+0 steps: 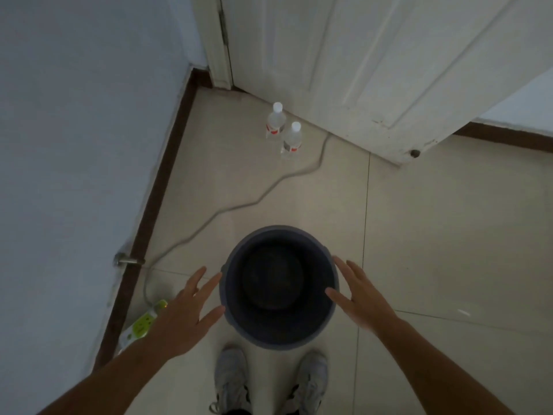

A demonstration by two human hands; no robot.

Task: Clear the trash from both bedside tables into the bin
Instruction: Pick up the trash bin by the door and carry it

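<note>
1. A dark round bin (pixel 278 287) stands on the tiled floor (pixel 434 235), just ahead of the person's shoes (pixel 232 381).
2. The left hand (pixel 182 313) and right hand (pixel 363 298) flank its rim, fingers spread and holding nothing.
3. Two water bottles (pixel 284 133) stand upright near a white door (pixel 374 70).

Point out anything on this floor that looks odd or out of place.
Two capped bottles stand on the floor beside the door, an odd spot. A cable snakes loose across the tiles to a power strip by the wall. The door's lower edge looks chipped.
</note>
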